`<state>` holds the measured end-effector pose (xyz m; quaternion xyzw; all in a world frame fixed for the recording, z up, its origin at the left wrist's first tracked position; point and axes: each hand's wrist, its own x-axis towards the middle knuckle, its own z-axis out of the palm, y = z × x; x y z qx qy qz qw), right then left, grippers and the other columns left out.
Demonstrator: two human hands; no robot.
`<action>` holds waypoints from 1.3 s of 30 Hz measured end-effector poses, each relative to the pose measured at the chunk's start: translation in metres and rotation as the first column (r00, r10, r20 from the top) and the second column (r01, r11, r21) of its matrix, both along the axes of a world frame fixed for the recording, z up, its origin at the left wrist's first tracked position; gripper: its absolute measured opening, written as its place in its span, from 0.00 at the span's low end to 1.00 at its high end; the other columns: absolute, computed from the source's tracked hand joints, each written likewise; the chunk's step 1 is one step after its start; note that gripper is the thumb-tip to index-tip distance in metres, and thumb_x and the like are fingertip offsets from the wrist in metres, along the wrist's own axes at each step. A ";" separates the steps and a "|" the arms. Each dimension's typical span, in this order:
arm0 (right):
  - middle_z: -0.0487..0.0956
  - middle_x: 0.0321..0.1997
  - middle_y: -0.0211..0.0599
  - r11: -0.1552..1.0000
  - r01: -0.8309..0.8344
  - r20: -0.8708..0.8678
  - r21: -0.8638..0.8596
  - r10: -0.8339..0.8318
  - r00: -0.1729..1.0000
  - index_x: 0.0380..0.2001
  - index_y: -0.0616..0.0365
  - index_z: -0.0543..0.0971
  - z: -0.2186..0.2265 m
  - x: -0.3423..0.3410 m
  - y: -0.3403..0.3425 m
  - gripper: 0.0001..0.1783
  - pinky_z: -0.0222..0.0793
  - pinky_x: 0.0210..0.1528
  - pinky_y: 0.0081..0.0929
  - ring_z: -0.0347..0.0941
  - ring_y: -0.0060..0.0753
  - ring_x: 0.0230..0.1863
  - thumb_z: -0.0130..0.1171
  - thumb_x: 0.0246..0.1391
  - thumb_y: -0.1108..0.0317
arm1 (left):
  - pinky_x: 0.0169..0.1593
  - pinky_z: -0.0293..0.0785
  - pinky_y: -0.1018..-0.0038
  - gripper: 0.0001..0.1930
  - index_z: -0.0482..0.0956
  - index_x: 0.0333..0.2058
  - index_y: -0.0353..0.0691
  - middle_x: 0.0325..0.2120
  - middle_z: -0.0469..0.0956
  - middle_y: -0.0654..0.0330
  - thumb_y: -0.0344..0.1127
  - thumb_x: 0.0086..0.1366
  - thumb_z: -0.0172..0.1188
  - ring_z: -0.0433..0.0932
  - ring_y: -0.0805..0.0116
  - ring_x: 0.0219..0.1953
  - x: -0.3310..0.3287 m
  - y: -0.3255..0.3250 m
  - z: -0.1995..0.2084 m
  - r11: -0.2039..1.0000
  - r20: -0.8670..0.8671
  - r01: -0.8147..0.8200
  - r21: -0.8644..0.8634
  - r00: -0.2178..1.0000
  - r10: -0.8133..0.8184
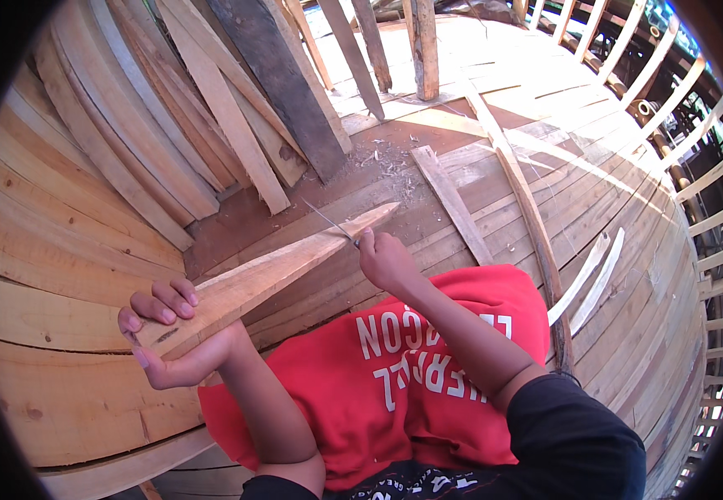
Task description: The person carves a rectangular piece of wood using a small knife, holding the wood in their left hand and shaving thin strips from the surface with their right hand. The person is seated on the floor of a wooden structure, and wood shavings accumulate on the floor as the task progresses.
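A long, pale wooden wedge (274, 267) slants across my front, its wide end to the left and its narrow tip pointing away to the right. My left hand (166, 325) grips the wide end, fingers over the top and thumb on the near side. In my right hand (384, 260) is a thin-bladed knife (333, 223), its handle mostly hidden by my fingers. The blade lies across the upper edge of the wedge near the tapered tip. Red cloth (361, 383) with white print covers my lap beneath both arms.
Curved timber planks (70, 292) form a wall on the left, with loose boards leaning there. A dark post (282, 83) stands ahead, beside wood shavings (386, 171). Long strips (511, 175) and a short board (453, 200) lie on the plank floor. Slatted railing (703, 217) curves along the right.
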<state>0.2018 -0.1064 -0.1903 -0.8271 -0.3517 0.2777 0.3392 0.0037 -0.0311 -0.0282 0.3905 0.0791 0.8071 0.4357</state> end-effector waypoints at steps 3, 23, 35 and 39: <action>0.75 0.38 0.72 0.996 0.084 0.077 -0.038 -0.081 0.994 0.31 0.72 0.76 -0.047 0.052 -0.014 0.26 0.66 0.49 0.58 0.73 0.72 0.42 0.36 0.63 0.58 | 0.23 0.58 0.77 0.15 0.65 0.30 0.46 0.17 0.60 0.66 0.52 0.58 0.47 0.59 0.74 0.17 0.009 0.002 -0.001 1.000 0.017 0.029 -0.007 0.999 -0.029; 0.78 0.34 0.66 0.999 -0.036 0.439 -0.009 0.037 0.898 0.32 0.72 0.74 -0.103 0.077 -0.021 0.20 0.70 0.45 0.57 0.75 0.68 0.37 0.39 0.60 0.63 | 0.22 0.61 0.78 0.14 0.64 0.31 0.46 0.17 0.60 0.65 0.50 0.59 0.47 0.60 0.74 0.16 -0.004 0.012 -0.010 0.996 0.063 0.082 0.019 0.995 -0.083; 0.78 0.34 0.66 0.983 0.126 0.015 0.136 -0.129 0.991 0.29 0.70 0.80 0.008 -0.027 -0.018 0.30 0.69 0.49 0.56 0.75 0.69 0.39 0.35 0.62 0.55 | 0.22 0.60 0.78 0.14 0.65 0.32 0.47 0.17 0.59 0.66 0.51 0.59 0.44 0.59 0.75 0.17 -0.011 0.019 -0.021 0.994 0.031 0.091 0.052 0.995 -0.093; 0.79 0.37 0.63 0.992 0.011 -0.031 0.122 -0.008 0.999 0.32 0.68 0.81 0.067 -0.056 -0.026 0.29 0.70 0.50 0.54 0.76 0.66 0.42 0.35 0.62 0.55 | 0.21 0.61 0.78 0.14 0.63 0.32 0.48 0.18 0.59 0.66 0.51 0.59 0.46 0.59 0.74 0.17 -0.019 0.013 -0.022 0.997 0.016 0.061 0.037 0.998 -0.061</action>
